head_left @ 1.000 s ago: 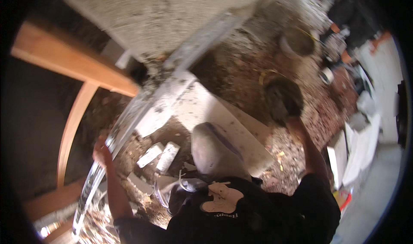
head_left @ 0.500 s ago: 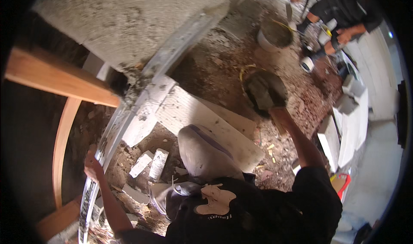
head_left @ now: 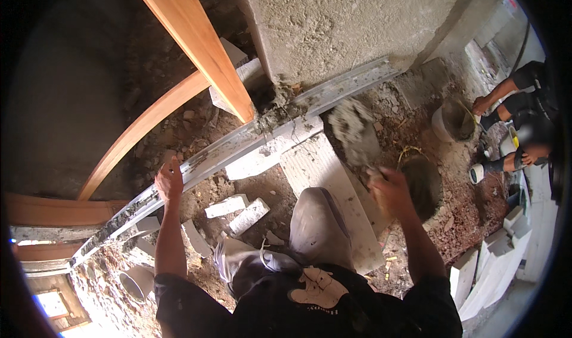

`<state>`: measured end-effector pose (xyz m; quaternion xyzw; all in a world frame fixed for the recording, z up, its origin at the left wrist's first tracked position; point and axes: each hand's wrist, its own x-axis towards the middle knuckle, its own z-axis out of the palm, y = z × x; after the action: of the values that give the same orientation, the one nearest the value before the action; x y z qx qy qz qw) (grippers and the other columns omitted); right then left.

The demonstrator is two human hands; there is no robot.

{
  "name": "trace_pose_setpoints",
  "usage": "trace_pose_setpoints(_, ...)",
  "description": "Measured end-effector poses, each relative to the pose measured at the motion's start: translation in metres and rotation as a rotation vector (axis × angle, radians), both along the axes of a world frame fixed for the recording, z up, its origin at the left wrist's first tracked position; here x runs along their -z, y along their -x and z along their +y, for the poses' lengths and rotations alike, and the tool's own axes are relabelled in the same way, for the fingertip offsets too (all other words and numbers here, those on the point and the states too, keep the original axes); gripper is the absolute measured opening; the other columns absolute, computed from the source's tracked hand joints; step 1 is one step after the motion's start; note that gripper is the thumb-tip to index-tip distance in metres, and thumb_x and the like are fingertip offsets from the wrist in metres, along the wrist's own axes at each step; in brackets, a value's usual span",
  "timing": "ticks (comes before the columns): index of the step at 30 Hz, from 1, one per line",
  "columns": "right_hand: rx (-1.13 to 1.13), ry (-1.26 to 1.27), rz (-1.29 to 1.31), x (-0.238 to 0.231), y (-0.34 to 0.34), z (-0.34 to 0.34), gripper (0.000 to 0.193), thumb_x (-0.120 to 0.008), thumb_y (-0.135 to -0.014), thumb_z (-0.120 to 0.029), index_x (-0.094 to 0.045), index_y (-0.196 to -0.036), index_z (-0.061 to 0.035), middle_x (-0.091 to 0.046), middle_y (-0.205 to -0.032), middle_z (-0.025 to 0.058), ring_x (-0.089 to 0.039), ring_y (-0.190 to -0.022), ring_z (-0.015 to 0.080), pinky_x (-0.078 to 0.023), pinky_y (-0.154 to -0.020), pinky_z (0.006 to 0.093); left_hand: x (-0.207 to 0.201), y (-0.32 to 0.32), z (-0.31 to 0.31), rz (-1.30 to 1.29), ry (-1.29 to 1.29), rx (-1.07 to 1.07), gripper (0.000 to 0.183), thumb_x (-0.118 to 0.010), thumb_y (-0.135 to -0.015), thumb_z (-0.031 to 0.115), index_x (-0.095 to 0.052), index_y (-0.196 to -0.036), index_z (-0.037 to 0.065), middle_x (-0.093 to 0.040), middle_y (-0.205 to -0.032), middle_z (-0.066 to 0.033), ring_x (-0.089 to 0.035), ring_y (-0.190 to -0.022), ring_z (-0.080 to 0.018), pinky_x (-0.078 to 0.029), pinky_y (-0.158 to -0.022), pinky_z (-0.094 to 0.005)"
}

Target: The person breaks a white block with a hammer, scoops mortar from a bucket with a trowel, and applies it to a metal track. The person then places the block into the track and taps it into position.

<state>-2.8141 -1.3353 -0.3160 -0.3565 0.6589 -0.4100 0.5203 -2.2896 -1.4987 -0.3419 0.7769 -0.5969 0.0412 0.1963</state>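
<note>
My left hand (head_left: pixel 170 181) is closed on the edge of a long metal channel (head_left: pixel 220 164), smeared with grey mortar, that runs across the floor. In my right hand (head_left: pixel 390 192) is the handle of a trowel (head_left: pixel 362 150). Wet mortar (head_left: pixel 350 122) lies on its blade, blurred by motion, just on the near side of the channel. To the right of that hand stands a dark round bucket (head_left: pixel 422 186). A lump of mortar (head_left: pixel 277 108) sits on the channel at the foot of a wooden post (head_left: pixel 208 52).
A rough plastered wall (head_left: pixel 351 28) rises beyond the channel. White blocks (head_left: pixel 330 183) lie by my knee, with two smaller pieces (head_left: pixel 249 217) to their left. At the right, another person (head_left: pixel 524 105) sits near a second bucket (head_left: pixel 453 120). More white blocks (head_left: pixel 494 260) stand lower right.
The trowel has come out of the dark bucket with mortar and moved left toward the channel. My left hand stays on the channel. The whole view has turned.
</note>
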Motion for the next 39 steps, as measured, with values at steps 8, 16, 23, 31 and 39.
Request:
trace_pose_setpoints(8,0.022,0.698,0.643,0.032,-0.15,-0.123,0.037,-0.064,-0.078,-0.009,-0.049,-0.111,0.0002,-0.055,-0.098,0.0204,-0.058,-0.085,0.0357,-0.049,-0.073,0.0405,0.004,-0.005,0.001,0.014,0.074,0.039,0.049,-0.049,-0.09,0.041,-0.06,-0.071,-0.003,-0.06,-0.072,-0.0255,-0.059,-0.069,-0.0413,-0.044,-0.063,-0.047)
trace_pose_setpoints(16,0.012,0.611,0.6,0.025,-0.135,-0.105,0.041,-0.07,-0.074,-0.007,-0.05,-0.109,-0.0012,-0.054,-0.098,0.0182,-0.056,-0.086,0.0374,-0.048,-0.074,0.0404,0.006,-0.003,-0.002,0.098,0.061,0.03,0.051,-0.051,-0.089,0.043,-0.059,-0.069,-0.003,-0.057,-0.068,-0.0266,-0.056,-0.064,-0.0429,-0.042,-0.059,-0.0482)
trace_pose_setpoints(23,0.184,0.407,0.492,0.04,-0.061,-0.015,0.035,-0.069,-0.079,-0.016,-0.055,-0.105,0.0006,-0.059,-0.088,0.0173,-0.058,-0.077,0.0293,-0.048,-0.069,0.0362,0.024,-0.022,-0.007,-0.106,0.128,0.132,0.044,-0.051,-0.091,0.037,-0.061,-0.065,0.003,-0.06,-0.068,-0.0219,-0.059,-0.064,-0.0388,-0.045,-0.058,-0.0461)
trace_pose_setpoints(31,-0.074,-0.528,1.25,0.081,0.154,0.128,0.023,-0.057,-0.08,-0.017,-0.065,-0.099,-0.005,-0.063,-0.096,0.0221,-0.063,-0.089,0.0373,-0.052,-0.072,0.0451,0.014,-0.009,-0.009,-0.092,-0.074,0.033,0.051,-0.047,-0.092,0.046,-0.065,-0.072,0.003,-0.06,-0.064,-0.0198,-0.06,-0.061,-0.0367,-0.042,-0.055,-0.0477)
trace_pose_setpoints(39,0.064,-0.604,1.266,0.205,0.198,0.122,0.019,-0.058,-0.078,-0.014,-0.067,-0.091,-0.004,-0.066,-0.085,0.0182,-0.066,-0.082,0.0347,-0.054,-0.074,0.045,0.018,-0.008,-0.008,-0.067,0.017,0.051,0.056,-0.047,-0.091,0.049,-0.058,-0.067,0.0,-0.053,-0.058,-0.018,-0.049,-0.053,-0.0351,-0.036,-0.053,-0.048)
